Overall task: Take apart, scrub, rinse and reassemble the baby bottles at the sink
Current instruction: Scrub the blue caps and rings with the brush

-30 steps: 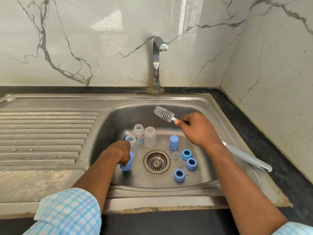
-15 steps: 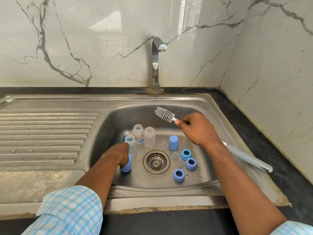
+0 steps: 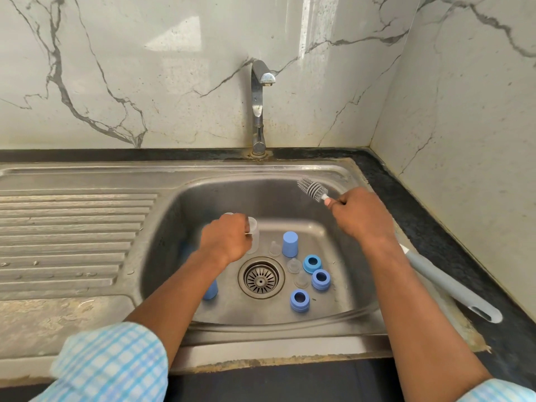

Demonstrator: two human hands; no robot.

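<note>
Two hands: both clamped, fingers curled.
Left hand: wraps a clear bottle low in the sink, likely steadying it for scrubbing.
Right hand: grips the brush close behind the bristles, for control.
Loose parts: blue rings parked beside the drain.
</note>
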